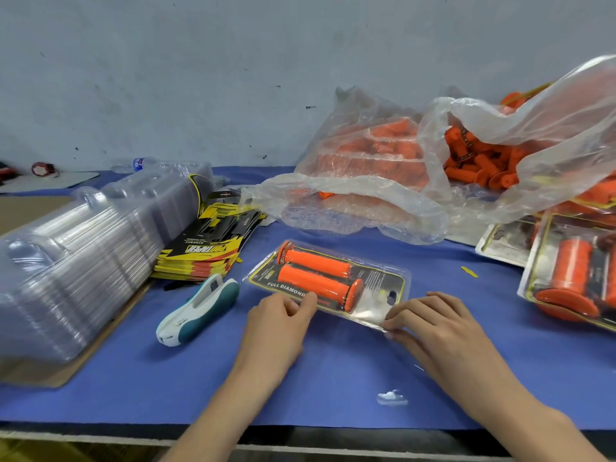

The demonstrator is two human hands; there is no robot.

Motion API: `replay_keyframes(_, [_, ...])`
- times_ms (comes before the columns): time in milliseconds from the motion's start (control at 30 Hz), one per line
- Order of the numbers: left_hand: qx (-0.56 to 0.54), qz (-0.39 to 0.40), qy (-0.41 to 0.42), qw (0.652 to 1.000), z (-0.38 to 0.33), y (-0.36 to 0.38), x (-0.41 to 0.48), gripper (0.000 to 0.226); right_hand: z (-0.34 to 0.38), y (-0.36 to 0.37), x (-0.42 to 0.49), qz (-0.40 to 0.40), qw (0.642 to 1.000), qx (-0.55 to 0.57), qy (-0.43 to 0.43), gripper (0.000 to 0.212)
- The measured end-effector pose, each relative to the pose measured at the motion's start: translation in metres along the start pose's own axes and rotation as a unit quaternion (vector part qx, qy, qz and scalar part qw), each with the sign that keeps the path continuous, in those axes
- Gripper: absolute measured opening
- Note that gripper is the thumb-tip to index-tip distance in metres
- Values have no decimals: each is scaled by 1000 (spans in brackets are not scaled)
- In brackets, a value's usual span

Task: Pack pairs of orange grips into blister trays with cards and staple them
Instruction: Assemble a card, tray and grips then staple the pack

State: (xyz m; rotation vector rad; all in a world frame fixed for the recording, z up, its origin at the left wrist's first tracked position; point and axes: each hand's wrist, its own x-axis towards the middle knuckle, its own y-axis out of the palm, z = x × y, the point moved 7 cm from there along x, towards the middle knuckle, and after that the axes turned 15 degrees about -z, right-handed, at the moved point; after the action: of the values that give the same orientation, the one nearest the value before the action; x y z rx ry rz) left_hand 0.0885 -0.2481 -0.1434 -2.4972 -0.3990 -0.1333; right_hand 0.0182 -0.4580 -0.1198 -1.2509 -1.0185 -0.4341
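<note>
Two orange grips (316,275) lie side by side in a blister tray (370,315) on the table (333,378). Left hand (280,323) and right hand (433,325) each pinch its near edge.

Both hands (280,320) (430,323) pinch blister pack (328,283) — stapler (200,310) beside.

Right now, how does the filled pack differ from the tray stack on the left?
The filled pack holds two orange grips over a card; the tray stack is empty, nested. The filled pack lies flat on the blue cloth, left hand and right hand holding its near edge; the tray stack lies sideways on cardboard, untouched. Both are clear plastic.
</note>
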Motion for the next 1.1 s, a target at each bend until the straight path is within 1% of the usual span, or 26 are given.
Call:
replay_keyframes(33, [79,-63,99,990,-8,-8,-1,37,0,0,1,-1,1000,5,4,28])
replay_keyframes(67, [115,-105,185,970,-19,-12,-6,31,0,0,2,-3,1000,10,6,28])
replay_keyframes(100, [121,-115,263,950,-30,-11,-14,22,0,0,3,-4,1000,14,5,28])
replay_keyframes(133, [122,-106,337,927,-39,-6,-22,13,1,0,3,-4,1000,17,0,28])
replay_keyframes(167, [132,-93,397,903,-45,1,-30,12,2,0,4,-5,1000,20,-7,28])
replay_keyframes(200, [138,-85,444,881,-49,7,-36,15,3,1,3,-7,1000,22,-13,27])
replay_keyframes(267, [154,-70,498,851,-52,13,-43,22,4,1,3,-7,999,28,-24,25])
replay_keyframes(333, [187,-54,513,836,-53,19,-47,28,5,3,2,-7,999,34,-32,24])
replay_keyframes(400, [211,-61,513,830,-54,23,-49,26,8,5,1,-2,998,34,-47,23])
replay_keyframes(500, [194,-69,499,842,-57,22,-48,26,7,11,-2,17,998,32,-46,15])
replay_keyframes(533, [185,-66,495,847,-58,21,-48,26,4,14,-2,31,999,25,-31,22])
replay_keyframes(600, [169,-50,484,857,-58,20,-46,23,0,21,-1,70,997,4,-11,46])
replay_keyframes(633, [163,-44,478,862,-57,20,-46,21,0,23,1,84,996,-6,-9,53])
replay_keyframes(667, [160,-40,474,865,-56,19,-45,20,2,25,3,97,995,-11,-12,54])
replay_keyframes(733, [155,-39,475,866,-57,19,-45,16,5,28,6,104,994,-8,-15,51])
replay_keyframes(867, [148,-40,483,862,-58,18,-42,14,4,28,6,101,995,24,12,39])
replay_keyframes(1000, [145,-28,486,862,-55,17,-41,15,2,26,4,92,994,60,6,15])
replay_keyframes(1100, [144,-18,481,865,-52,16,-40,17,6,19,3,76,995,69,-10,25])
